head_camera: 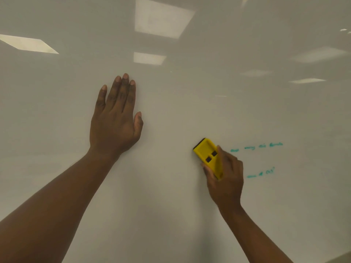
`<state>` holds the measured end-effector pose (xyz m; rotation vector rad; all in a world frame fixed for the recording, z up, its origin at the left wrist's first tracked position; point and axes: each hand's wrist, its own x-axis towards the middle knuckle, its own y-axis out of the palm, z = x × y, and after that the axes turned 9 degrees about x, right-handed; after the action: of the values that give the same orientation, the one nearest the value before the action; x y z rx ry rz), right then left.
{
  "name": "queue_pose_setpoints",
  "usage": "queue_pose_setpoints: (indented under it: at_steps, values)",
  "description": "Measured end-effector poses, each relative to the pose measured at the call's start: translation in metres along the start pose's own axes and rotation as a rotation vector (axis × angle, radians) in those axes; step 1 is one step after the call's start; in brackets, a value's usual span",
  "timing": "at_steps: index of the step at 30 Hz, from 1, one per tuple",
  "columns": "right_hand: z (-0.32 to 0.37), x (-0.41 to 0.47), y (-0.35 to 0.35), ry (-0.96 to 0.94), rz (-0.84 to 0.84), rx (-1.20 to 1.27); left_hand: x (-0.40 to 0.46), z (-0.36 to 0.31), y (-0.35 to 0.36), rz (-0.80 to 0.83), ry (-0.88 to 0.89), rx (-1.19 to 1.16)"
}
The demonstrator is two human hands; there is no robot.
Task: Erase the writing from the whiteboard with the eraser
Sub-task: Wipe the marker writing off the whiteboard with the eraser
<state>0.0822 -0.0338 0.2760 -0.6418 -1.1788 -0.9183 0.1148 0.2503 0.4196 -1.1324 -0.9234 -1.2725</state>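
A glossy whiteboard (pixel 171 215) fills the head view. My right hand (pixel 226 179) grips a yellow eraser (pixel 206 151) by its lower end and holds it against the board, tilted up to the left. Just right of the eraser there are two short lines of teal writing, the upper line (pixel 256 147) and the lower line (pixel 261 174), both blurred. My left hand (pixel 115 118) lies flat on the board up and to the left, fingers straight and pointing upward.
Ceiling light panels are reflected in the upper part of the board. A darker strip (pixel 341 258) shows at the bottom right corner, past the board's edge.
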Motion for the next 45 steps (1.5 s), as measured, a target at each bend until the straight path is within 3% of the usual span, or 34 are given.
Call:
queue_pose_setpoints:
  at_steps: [3,5,13,16,23,32,37,45]
  values:
    - [-0.017,-0.012,-0.010,-0.163,0.097,0.008,0.000,0.001,0.000,0.005,0.004,-0.005]
    - [-0.033,-0.010,-0.021,-0.170,0.107,0.001,0.000,0.001,-0.001,0.005,0.000,-0.005]
    - [-0.072,0.058,-0.048,0.196,-0.041,-0.074,0.001,-0.004,-0.008,0.042,-0.024,0.003]
    - [-0.069,0.053,-0.048,0.094,0.004,-0.058,-0.001,-0.018,-0.012,0.038,-0.061,-0.024]
    - [-0.103,0.043,-0.070,-0.231,0.278,0.018,0.012,-0.111,-0.019,0.009,0.155,-0.030]
    - [-0.165,0.096,-0.112,-0.298,0.312,-0.067,0.017,-0.181,-0.005,0.141,0.114,-0.012]
    - [-0.206,0.119,-0.137,-0.237,0.275,-0.095,0.009,-0.184,0.009,0.157,0.167,0.025]
    - [-0.229,0.072,-0.141,0.171,0.087,-0.081,0.005,-0.185,0.019,0.123,0.162,0.080]
